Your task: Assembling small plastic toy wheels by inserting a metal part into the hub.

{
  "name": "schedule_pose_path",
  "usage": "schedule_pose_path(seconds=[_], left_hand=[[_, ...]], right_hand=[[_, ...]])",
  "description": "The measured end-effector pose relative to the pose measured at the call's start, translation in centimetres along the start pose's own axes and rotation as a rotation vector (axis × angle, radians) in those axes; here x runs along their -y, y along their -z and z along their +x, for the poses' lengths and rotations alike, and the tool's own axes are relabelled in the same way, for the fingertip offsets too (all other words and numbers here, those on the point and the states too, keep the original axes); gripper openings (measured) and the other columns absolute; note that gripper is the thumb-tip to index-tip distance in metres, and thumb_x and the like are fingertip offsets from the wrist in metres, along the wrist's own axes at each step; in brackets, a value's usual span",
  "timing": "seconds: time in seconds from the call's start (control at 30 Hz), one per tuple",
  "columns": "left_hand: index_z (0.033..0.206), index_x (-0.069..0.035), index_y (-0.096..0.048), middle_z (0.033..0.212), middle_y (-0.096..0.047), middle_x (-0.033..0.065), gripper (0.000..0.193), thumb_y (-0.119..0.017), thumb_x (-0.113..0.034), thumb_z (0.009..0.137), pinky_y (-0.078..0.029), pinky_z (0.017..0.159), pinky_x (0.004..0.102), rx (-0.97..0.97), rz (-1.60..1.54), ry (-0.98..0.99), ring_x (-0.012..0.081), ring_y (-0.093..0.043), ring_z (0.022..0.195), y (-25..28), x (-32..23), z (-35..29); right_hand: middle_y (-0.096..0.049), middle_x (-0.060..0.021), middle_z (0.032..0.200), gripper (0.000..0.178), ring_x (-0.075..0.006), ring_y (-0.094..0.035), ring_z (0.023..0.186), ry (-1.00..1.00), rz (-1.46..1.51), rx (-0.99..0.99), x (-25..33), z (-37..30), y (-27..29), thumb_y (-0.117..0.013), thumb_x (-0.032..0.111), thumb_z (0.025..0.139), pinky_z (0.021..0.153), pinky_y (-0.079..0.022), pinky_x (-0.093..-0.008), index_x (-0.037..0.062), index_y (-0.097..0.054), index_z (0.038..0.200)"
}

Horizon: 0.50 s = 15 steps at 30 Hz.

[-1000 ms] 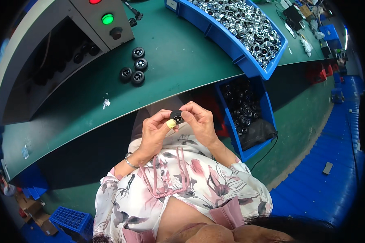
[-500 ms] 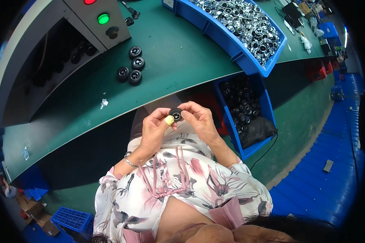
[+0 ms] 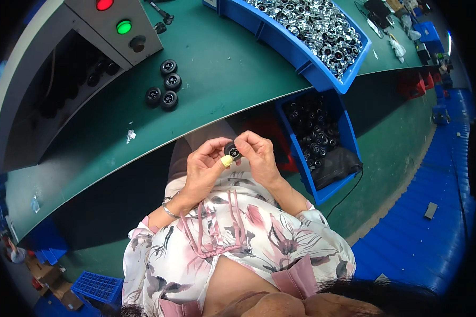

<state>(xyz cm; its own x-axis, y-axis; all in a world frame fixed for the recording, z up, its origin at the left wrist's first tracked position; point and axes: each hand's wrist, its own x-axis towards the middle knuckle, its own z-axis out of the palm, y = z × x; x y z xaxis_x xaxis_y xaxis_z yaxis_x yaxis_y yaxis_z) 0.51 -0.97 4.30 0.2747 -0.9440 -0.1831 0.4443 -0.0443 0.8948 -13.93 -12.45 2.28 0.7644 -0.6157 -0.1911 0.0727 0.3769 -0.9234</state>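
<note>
Between both hands, above my lap, a small black wheel (image 3: 232, 151) with a spoked hub is held by its rim. My left hand (image 3: 206, 165) grips its left side; yellow tape or a finger cot (image 3: 226, 160) covers the thumb tip. My right hand (image 3: 258, 157) pinches the wheel's upper right edge with thumb and forefinger. The fingertips behind the wheel are partly hidden. On the green table ahead and to the left, several similar black wheels (image 3: 172, 82) lie in a small group.
A grey machine (image 3: 108, 31) with red and green lights stands at the left of the table (image 3: 222, 68). A blue bin (image 3: 301, 63) of shiny clear-and-black parts sits at the far right. Below the table edge, another blue bin (image 3: 349, 129) holds black wheels and a dark cloth or bag (image 3: 336, 168).
The wheel has shifted slightly right and tilted in my fingers, with both hands still on it. The whole table scene has moved a little left and up in view.
</note>
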Motion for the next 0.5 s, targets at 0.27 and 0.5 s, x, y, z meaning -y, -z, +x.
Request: schedule_pose_path(seconds=[0.27, 0.5], left_hand=[[0.136, 0.004, -0.053, 0.112, -0.065, 0.0051, 0.046, -0.07, -0.007, 0.095, -0.052, 0.084, 0.0218, -0.046, -0.181, 0.061, 0.0085, -0.062, 0.1, 0.3, 0.0, 0.1], [0.132, 0.001, -0.057, 0.118, -0.065, 0.0066, 0.054, -0.075, -0.032, 0.093, -0.05, 0.096, 0.0332, 0.164, -0.646, 0.33, 0.0137, -0.062, 0.108, 1.0, 0.6, 0.4]], right_hand=[[-0.064, -0.0127, 0.111, 0.05, -0.0262, -0.062, 0.098, 0.477, -0.645, 0.086, 2.6, 0.4, -0.2, -0.084, 0.007, 0.07, 0.087, -0.051, -0.0357, 0.0001, -0.067, 0.117], [-0.062, -0.0107, 0.108, 0.045, -0.0224, -0.06, 0.093, 0.495, -0.662, 0.036, 1.8, 0.4, -0.1, -0.085, 0.007, 0.068, 0.084, -0.05, -0.0348, 0.0015, -0.071, 0.11]])
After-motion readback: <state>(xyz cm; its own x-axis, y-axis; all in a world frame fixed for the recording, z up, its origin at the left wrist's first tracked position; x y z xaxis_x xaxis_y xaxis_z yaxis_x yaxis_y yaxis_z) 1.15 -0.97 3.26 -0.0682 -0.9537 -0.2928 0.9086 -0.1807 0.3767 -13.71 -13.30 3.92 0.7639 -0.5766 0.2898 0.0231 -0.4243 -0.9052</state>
